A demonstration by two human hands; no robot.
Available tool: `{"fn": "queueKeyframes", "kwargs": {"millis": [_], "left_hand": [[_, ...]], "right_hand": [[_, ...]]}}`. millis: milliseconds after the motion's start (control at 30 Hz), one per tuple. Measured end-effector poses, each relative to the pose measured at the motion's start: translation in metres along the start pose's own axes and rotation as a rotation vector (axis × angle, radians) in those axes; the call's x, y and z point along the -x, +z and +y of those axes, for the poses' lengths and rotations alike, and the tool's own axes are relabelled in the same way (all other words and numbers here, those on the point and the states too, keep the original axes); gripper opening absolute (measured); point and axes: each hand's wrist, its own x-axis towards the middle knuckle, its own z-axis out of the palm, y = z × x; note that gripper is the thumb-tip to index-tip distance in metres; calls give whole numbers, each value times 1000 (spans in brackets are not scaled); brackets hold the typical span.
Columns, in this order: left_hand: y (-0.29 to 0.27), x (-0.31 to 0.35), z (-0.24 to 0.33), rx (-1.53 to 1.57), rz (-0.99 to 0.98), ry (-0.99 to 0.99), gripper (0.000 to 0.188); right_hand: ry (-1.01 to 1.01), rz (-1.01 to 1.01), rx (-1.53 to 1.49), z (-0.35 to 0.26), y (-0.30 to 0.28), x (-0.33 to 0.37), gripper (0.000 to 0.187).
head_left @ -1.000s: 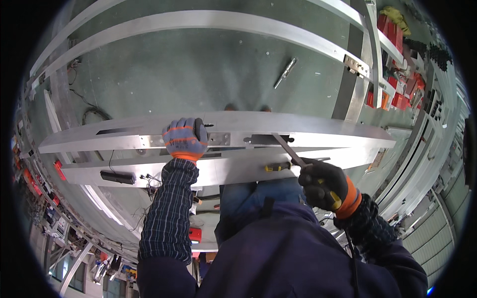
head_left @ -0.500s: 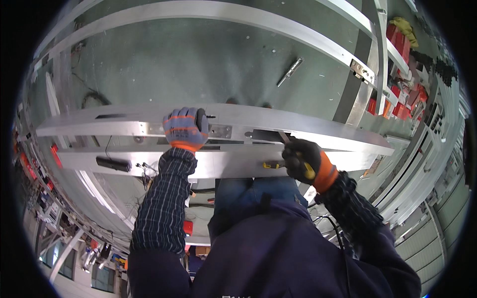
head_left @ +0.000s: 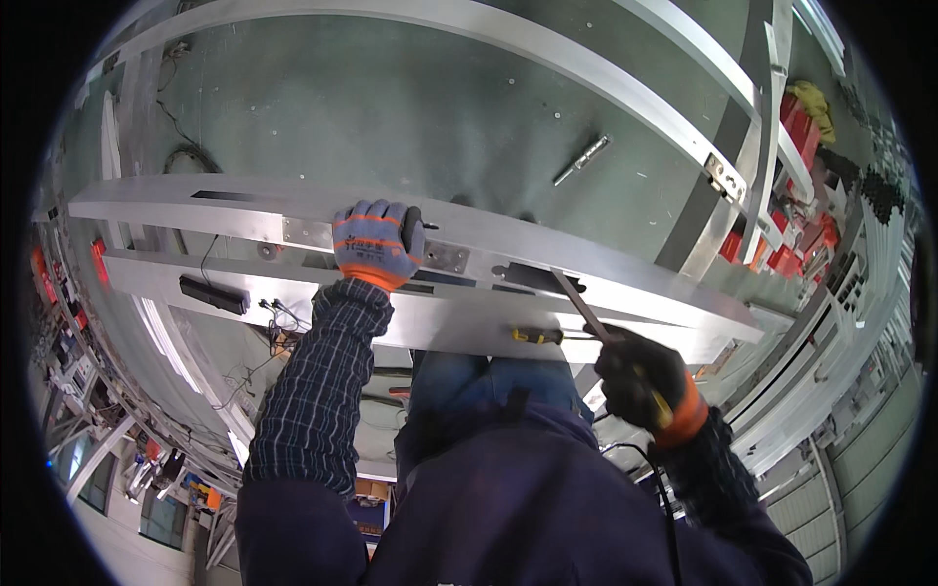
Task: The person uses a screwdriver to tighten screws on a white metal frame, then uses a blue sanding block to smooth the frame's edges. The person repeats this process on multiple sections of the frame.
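Note:
A long silver metal profile (head_left: pixel 547 240) with cut-outs and riveted plates lies crosswise before me. My left hand (head_left: pixel 377 242), in a grey and orange glove, is closed over it left of the middle. My right hand (head_left: pixel 640 376), in a dark glove with an orange cuff, grips a flat metal file (head_left: pixel 580 307); a yellow part of its handle shows at the palm. The file's tip rests at a dark rectangular cut-out (head_left: pixel 532 277) in the profile. Just left of the right hand, a yellow and black screwdriver (head_left: pixel 535 335) lies on a second, nearer profile (head_left: pixel 459 320).
A black oblong box with a cable (head_left: pixel 215 295) lies at the nearer profile's left. Beyond, a slim metal tool (head_left: pixel 583 160) is on the green surface, and a long frame bar (head_left: pixel 586 73) arcs across. Red boxes (head_left: pixel 799 137) stand far right.
My right hand has drawn back toward me and to the right, so more of the file blade shows. The left hand keeps its hold on the profile. The whole view has shifted and tilted slightly.

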Motion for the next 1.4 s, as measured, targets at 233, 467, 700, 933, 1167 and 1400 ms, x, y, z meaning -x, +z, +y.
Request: {"fn": "queueKeyframes", "kwargs": {"millis": [233,467,700,933,1167,1400], "left_hand": [[-1,-3,3,5,-5,16,17],[-2,-1,3,5,-16,21,18],[-2,1,1,3,-9,-16,19],[-3,-1,4,1,-10,12,17],[-1,4,0,4,-15,6,17],[-2,-1,3,-22,8,19,18]], "right_hand": [[-504,-45,906,11,7,-55,14],[11,-25,17,4,4,-21,30],[-46,-124,44,1,-6,-20,29],[-562,46,1131,6,-11,-61,32],[-3,209,42,-4,13,0,20],[134,-98,-225,6,-45,-10,26]]}}
